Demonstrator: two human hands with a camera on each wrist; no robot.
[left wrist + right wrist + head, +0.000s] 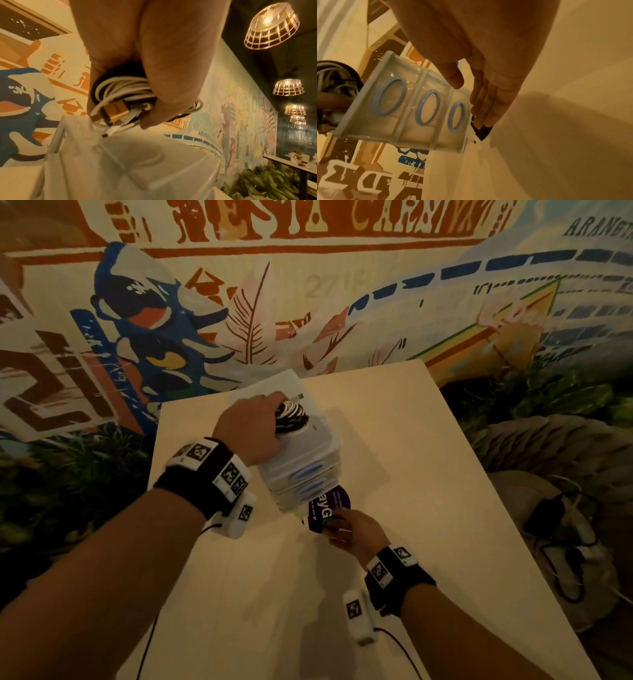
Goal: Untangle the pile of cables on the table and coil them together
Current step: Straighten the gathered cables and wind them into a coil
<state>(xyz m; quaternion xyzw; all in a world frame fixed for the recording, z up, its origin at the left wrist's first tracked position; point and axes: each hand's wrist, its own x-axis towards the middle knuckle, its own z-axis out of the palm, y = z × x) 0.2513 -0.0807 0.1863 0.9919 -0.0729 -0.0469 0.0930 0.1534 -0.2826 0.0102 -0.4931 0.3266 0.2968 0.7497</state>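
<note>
My left hand [255, 429] grips a coiled bundle of black and white cables [290, 416] just above the top of a white stack of drawers [308, 463]. In the left wrist view the cable bundle [120, 93] sits inside my curled fingers, with gold and white plugs [116, 109] sticking out over the stack's top [137, 162]. My right hand [346, 529] lies with straight fingers [485, 108] on a dark purple card [325, 510] at the foot of the drawers [406, 108], holding nothing.
The pale table [428, 474] stands against a painted mural wall [308, 302]. Green plants [68, 481] lie to the left and right of it. A seat with black chargers and cords [555, 529] sits at the right edge.
</note>
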